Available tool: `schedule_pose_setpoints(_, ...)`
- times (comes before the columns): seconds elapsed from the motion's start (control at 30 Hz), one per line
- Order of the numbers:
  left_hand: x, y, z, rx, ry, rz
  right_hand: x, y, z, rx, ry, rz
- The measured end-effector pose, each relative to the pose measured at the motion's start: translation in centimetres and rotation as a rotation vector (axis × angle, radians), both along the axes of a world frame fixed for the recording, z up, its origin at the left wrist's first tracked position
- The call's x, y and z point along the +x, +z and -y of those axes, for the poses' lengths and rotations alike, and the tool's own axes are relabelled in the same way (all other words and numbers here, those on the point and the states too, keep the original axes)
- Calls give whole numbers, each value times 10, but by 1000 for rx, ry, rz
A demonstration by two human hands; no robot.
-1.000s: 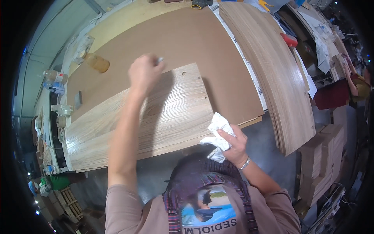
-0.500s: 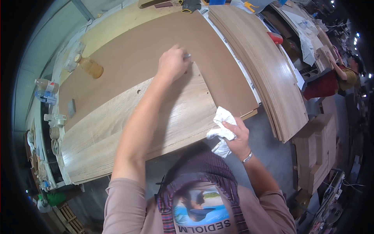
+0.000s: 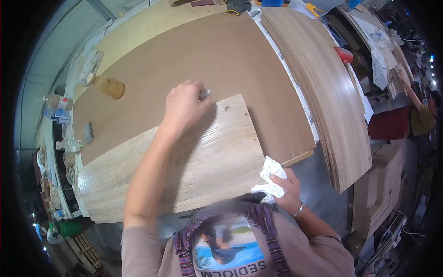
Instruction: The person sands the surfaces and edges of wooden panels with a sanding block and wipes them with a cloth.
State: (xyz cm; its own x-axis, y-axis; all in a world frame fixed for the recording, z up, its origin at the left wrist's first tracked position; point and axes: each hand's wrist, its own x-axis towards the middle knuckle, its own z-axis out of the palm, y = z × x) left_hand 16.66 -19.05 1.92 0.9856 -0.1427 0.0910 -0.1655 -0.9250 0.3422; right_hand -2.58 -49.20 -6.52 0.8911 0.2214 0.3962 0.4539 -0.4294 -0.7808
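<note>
Left hand (image 3: 184, 105): grip closed around a small grey object (image 3: 205, 93), possibly a filler stick, tip at far edge of the light oak panel (image 3: 203, 161). Right hand (image 3: 287, 189): grip bunched on white cloth (image 3: 270, 177) at panel's near corner. Brown board (image 3: 207, 60) beneath, on counter.

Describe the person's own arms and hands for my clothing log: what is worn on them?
Both arms are bare from the upper arm down, with short dusty-pink sleeves ending above the elbows. The left hand wears no glove or ring that shows. The right hand is also ungloved, with a thin silver-coloured bracelet round its wrist. No watch or markings are visible.
</note>
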Motion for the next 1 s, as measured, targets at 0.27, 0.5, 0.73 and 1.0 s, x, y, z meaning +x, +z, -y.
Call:
schedule_pose_setpoints(0.27, -42, -9, -15, -101, 246, 41, 0, 12, 5, 9, 55, -179)
schedule_pose_setpoints(0.5, -89, -8, -126, -116, 693, 93, 15, 40, 6, -99, 140, -239)
schedule_pose_setpoints(0.73, -85, -13, -109, -100, 580, 37, 73, 88, 18, -334, 8, 10)
schedule_pose_setpoints(1.0, -132, 4, -179, -72, 800, 137, 131, 117, -97, -377, 222, 28)
